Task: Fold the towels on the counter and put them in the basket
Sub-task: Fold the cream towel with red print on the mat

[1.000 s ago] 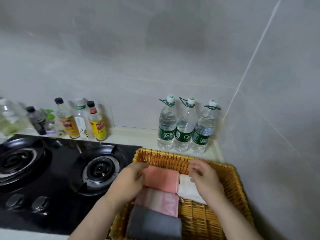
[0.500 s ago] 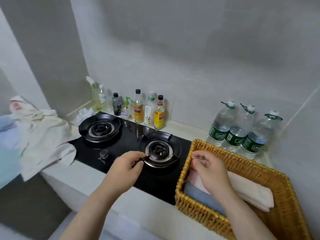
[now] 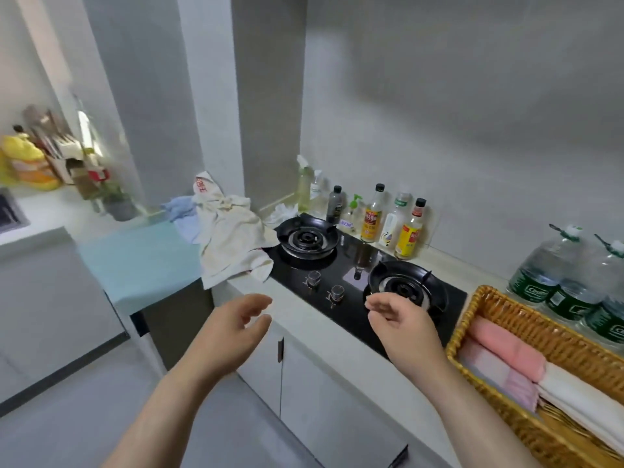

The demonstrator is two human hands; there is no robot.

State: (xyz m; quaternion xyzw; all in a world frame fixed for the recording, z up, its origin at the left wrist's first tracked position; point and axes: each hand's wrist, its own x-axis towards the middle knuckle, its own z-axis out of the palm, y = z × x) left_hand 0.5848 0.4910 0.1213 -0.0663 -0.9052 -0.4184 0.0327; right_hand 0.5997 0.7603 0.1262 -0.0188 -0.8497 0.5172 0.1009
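A wicker basket [image 3: 513, 307] stands on the counter at the right and holds folded towels: a pink one [image 3: 506, 349], a paler pink one [image 3: 496, 376] and a white one [image 3: 580, 396]. A crumpled cream towel [image 3: 233, 241] lies unfolded on the counter left of the stove, with a light blue towel [image 3: 182, 214] behind it. My left hand [image 3: 233, 329] hovers in front of the counter edge, fingers relaxed and holding nothing. Over the stove's front edge my right hand [image 3: 401, 329] hangs with loosely curled fingers, also holding nothing.
A black two-burner gas stove [image 3: 347, 275] fills the counter's middle. Sauce and oil bottles [image 3: 371, 217] line the wall behind it. Large water bottles [image 3: 553, 282] stand behind the basket. A light blue surface [image 3: 141, 258] adjoins the counter at left, with a sink corner and clutter beyond.
Both hands have left the basket and moved left, to the front of the stove. The view has swung left, bringing the unfolded towels and the left counter into sight.
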